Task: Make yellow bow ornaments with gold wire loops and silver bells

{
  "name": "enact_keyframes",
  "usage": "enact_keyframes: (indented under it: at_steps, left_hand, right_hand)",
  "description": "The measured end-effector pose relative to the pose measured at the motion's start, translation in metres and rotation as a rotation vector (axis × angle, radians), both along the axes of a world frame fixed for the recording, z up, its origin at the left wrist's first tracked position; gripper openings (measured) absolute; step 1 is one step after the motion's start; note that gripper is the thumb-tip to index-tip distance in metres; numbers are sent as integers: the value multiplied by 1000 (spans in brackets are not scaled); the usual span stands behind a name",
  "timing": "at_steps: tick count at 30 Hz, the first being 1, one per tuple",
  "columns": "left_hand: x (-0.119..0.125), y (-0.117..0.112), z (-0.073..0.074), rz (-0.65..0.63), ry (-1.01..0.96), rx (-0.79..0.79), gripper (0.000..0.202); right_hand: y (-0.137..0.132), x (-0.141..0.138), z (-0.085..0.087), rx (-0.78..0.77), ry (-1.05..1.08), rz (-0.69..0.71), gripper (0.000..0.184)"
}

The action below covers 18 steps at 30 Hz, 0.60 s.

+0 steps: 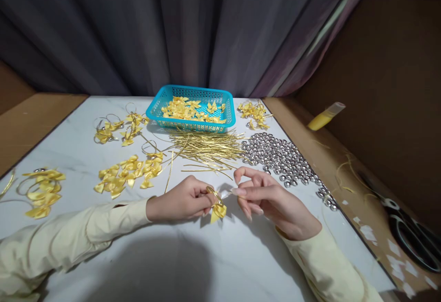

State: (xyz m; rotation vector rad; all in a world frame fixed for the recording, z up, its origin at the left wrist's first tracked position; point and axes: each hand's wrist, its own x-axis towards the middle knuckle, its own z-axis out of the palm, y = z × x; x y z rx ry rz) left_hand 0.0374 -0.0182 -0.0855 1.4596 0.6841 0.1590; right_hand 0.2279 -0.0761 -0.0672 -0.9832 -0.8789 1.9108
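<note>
In front of me, my left hand (197,199) is closed in a pinch on a yellow ribbon bow (218,212) with a loop of gold cord at its top. Close on its right, my right hand (263,196) has thumb and index finger pressed together, the other fingers loosely curled. A small whitish, shiny piece (225,194) shows between the two hands; its kind is too small to tell. Beyond the hands lies a heap of gold cords (206,148). To the right of it, many small silver beads (275,153) are spread out.
A blue basket (193,125) of yellow bows stands at the back. Loose bows (127,173) and bows with gold loops (43,192) lie on the left, more (255,113) at back right. On the right edge are scissors (413,235), white scraps (396,265) and a yellow tube (325,116).
</note>
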Motion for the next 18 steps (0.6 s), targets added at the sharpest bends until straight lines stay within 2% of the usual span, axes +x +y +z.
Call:
enact_keyframes:
  at_steps: [5,11,18]
  left_hand:
    - [0,0,-1,7,1,14,28]
    - [0,0,-4,84,-4,49,30]
    - [0,0,-8,88,-4,131,31]
  right_hand:
    - [-1,0,-1,-5,16,-7,16]
    - [-3,-2,1,-15,61,45,12]
    - [-2,-2,0,-20,47,7,12]
